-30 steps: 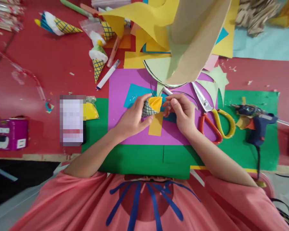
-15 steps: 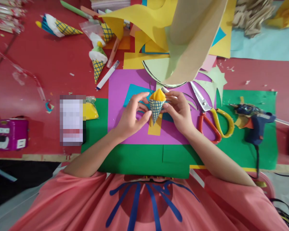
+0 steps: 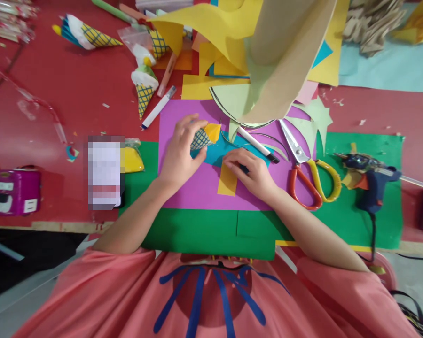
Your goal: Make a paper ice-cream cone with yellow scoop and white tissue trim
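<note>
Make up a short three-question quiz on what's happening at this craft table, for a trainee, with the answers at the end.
1. Which hand holds the yellow-topped cone?
2. True or false: the glue gun rests on the green sheet.
3. Which is nearest the right hand: (A) scissors, (B) orange-yellow strip, (C) glue gun?

Key: 1. Left hand. 2. True. 3. B.

The left hand (image 3: 181, 152) holds a cone (image 3: 200, 139), yellow top rightward. The right hand (image 3: 251, 170) is at a yellow strip (image 3: 227, 184). Scissors (image 3: 299, 154) lie rightward.
</note>
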The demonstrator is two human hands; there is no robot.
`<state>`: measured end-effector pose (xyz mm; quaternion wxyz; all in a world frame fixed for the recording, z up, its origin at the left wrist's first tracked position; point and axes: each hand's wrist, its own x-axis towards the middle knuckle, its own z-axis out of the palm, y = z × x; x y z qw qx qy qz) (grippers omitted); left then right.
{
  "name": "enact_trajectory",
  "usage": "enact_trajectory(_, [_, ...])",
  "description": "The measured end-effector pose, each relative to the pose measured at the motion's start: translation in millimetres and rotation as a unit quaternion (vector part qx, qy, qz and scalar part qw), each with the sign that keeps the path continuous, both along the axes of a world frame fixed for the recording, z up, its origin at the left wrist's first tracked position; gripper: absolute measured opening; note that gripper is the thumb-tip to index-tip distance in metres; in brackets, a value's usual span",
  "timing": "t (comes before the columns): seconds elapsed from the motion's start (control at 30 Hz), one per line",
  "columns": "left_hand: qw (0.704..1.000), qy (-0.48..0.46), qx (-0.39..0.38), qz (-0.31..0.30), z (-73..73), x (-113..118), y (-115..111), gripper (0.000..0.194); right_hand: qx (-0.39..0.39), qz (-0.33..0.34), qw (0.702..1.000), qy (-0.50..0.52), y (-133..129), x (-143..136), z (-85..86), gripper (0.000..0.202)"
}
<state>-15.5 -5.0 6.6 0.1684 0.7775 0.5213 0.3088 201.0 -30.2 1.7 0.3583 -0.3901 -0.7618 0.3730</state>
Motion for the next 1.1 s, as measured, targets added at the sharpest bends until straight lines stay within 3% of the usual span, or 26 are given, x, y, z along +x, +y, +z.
enact_trajectory(0.17, [0.994,0.11,-0.018,-0.001,-2.3,-2,5,0.052,-0.004,-0.007,1.0,-0.007,1,1,-1.7,0.016])
enact_trajectory(0.27, [0.994,0.109,-0.022,-0.007,0.2,-1,6,0.06,-0.007,0.0,1.0,0.0,1,1,-2.2,0.015])
enact_trajectory(0.33, [0.996,0.081,-0.021,-0.02,10.7,-7,9,0.069,-0.007,0.002,1.0,0.005,1,2,-2.1,0.014])
enact_trajectory(0.4, [0.998,0.056,-0.022,-0.015,27.8,-24,13,0.068,0.0,-0.013,1.0,0.007,0,2,-1.4,0.015])
enact_trajectory(0.47, [0.997,0.065,-0.003,0.041,46.5,-49,16,0.061,0.002,-0.037,0.999,-0.004,-1,2,-0.2,0.018])
enact_trajectory(0.53, [0.982,0.152,-0.018,0.115,60.5,-78,17,0.05,-0.004,-0.053,0.998,-0.018,-2,2,0.8,0.019])
enact_trajectory(0.6, [0.964,0.219,-0.042,0.147,66.3,-104,15,0.039,-0.009,-0.06,0.998,-0.021,-2,2,1.1,0.022])
enact_trajectory(0.7, [0.958,0.217,-0.097,0.16,61.3,-126,13,0.03,-0.003,-0.06,0.998,-0.017,-2,0,0.7,0.027])
enact_trajectory(0.73, [0.959,0.215,-0.122,0.136,57.7,-129,13,0.028,-0.002,-0.058,0.998,-0.015,-2,0,0.6,0.029])
enact_trajectory(0.9, [0.964,0.225,-0.103,0.1,42.6,-135,20,0.015,-0.004,-0.043,0.999,0.004,0,-1,1.6,0.031])
enact_trajectory(1.0, [0.97,0.207,-0.095,0.081,44.1,-134,20,0.015,-0.002,-0.042,0.999,0.012,-1,-1,1.8,0.03])
enact_trajectory(1.1, [0.98,0.152,-0.13,0.026,55.3,-126,17,0.02,-0.003,-0.054,0.998,0.017,-1,-1,0.2,0.024])
